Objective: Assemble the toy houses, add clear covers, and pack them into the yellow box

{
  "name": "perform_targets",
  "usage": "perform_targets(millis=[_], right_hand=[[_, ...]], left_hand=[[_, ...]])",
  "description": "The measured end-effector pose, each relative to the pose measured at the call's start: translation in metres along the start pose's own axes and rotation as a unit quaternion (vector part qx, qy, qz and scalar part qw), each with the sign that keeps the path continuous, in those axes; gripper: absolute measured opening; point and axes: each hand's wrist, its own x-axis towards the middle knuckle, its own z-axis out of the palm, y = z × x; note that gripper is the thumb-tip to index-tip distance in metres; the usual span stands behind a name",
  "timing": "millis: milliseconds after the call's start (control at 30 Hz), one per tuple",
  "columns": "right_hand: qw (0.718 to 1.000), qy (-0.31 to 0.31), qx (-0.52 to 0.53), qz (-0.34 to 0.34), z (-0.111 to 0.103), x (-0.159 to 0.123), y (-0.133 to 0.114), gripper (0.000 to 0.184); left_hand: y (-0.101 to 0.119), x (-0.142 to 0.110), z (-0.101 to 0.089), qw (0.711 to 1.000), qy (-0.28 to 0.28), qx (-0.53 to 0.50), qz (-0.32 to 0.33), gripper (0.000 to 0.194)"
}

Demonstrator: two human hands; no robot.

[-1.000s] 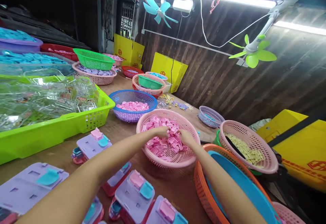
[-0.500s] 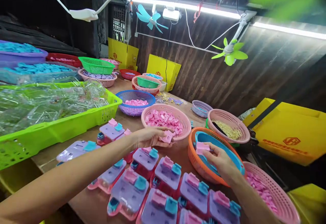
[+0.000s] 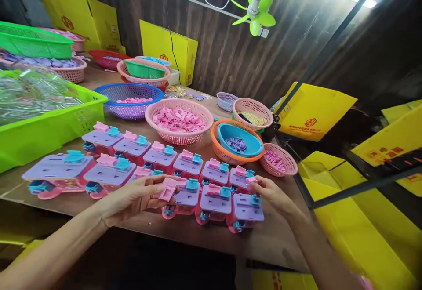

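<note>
My left hand point(image 3: 140, 197) pinches a pink plastic piece point(image 3: 169, 189) with a rectangular recess, above the front row of toys. Between the thumb and fingers of my right hand point(image 3: 272, 193) is another pink piece point(image 3: 252, 179), close to the rear right corner of the nearest toy point(image 3: 248, 210). That toy has a purple top with a blue clip point(image 3: 255, 200) and bare purple beside it. Several similar toys stand in rows, most with both a pink piece point(image 3: 213, 190) and a blue one on top. The toy at far left point(image 3: 57, 167) shows only a blue clip.
Behind the toys stands a pink basket point(image 3: 180, 138) heaped with pink pieces. An orange basket point(image 3: 216, 149) holds a blue one with purple parts. At left is a green crate point(image 3: 49, 134) of clear plastic packaging. Yellow cartons point(image 3: 316, 110) stand beyond the table's right side.
My view has turned down and to the right. Both hands have come away from beside the baskets to the front row of toys, each still holding a pink piece.
</note>
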Motion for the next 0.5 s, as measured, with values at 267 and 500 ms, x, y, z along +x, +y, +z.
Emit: perform_targets(millis=[267, 500], right_hand=[[0.997, 0.041, -0.025, -0.06, 0.002, -0.015, 0.008, 0.045], [0.989, 0.087, -0.113, -0.031, -0.014, -0.022, 0.055, 0.047]], left_hand=[[-0.018, -0.005, 0.015, 1.0, 0.026, -0.005, 0.008, 0.041], [-0.02, -0.019, -0.015, 0.997, 0.029, -0.059, 0.051, 0.04]])
